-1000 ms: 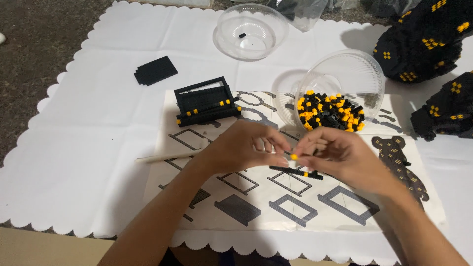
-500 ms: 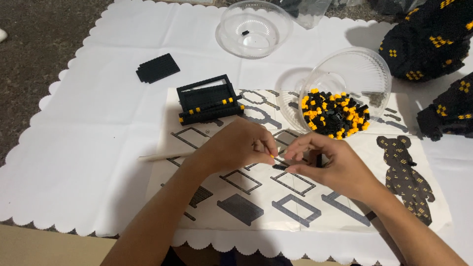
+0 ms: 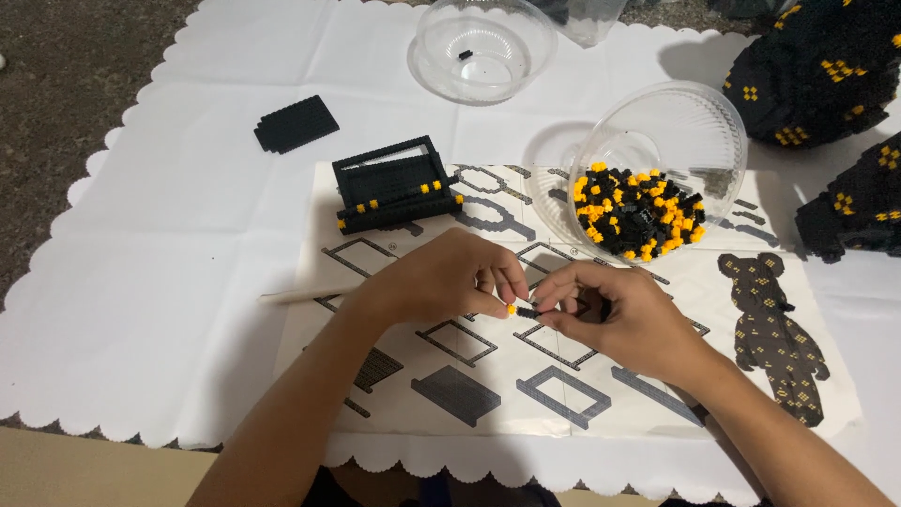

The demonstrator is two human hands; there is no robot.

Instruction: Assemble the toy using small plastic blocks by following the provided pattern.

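Observation:
My left hand (image 3: 446, 277) and my right hand (image 3: 619, 314) meet over the printed instruction sheet (image 3: 469, 376). Between their fingertips they pinch a short strip of tiny black bricks with a yellow one at its left end (image 3: 523, 310). A thin wooden stick (image 3: 296, 295) pokes out to the left from under my left hand. Just above the hands a tilted clear bowl (image 3: 662, 155) holds several black and yellow small bricks (image 3: 638, 211). A partly built black frame with yellow studs (image 3: 394, 183) stands up-left of my left hand.
A flat black brick plate (image 3: 297, 123) lies at the upper left on the white scalloped cloth (image 3: 141, 263). A second clear bowl (image 3: 483, 47) sits at the top. Large black-and-yellow built pieces (image 3: 826, 70) occupy the right side. A bear picture (image 3: 774, 333) is printed on the sheet.
Both hands have kept together over the sheet, shifting slightly right and down. The small brick strip stays pinched between the fingertips. Bowl and frame have not moved.

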